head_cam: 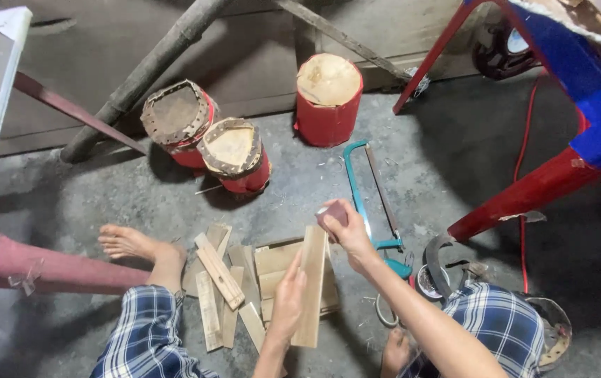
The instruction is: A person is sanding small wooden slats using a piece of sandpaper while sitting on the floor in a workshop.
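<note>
The head camera is looking down at me sitting on the grey concrete floor [454, 161], and I am holding a flat, pale wooden slat [311, 287] up on its lower end in front of my knees. My left hand [288, 301] is wrapping loosely around the slat's left edge near its lower half, fingers partly curled and steadying it. My right hand [342, 225] is closing around a small pinkish-brown block [331, 216], which looks like a sanding pad, and is pressing it against the slat's top end.

The slat is looking thin, stiff and light, a piece I am judging will flex little but could split along the grain or tip if squeezed only at one corner. The long edges at mid-length seem the safest place to take hold, since the faces are smooth and probably dusty, so a little slippery.

Just left of it, a loose pile of similar short wooden strips [227, 287] is lying on the floor beside my bare left foot [132, 241]. A teal-framed hacksaw [370, 199] is resting just to the right, near a coil of metal banding [440, 266]. Farther off, three red-wrapped drum-like cylinders are standing: two with brown laced tops [206, 136] touching each other and one with a pale wooden top [328, 98] apart from them.
</note>
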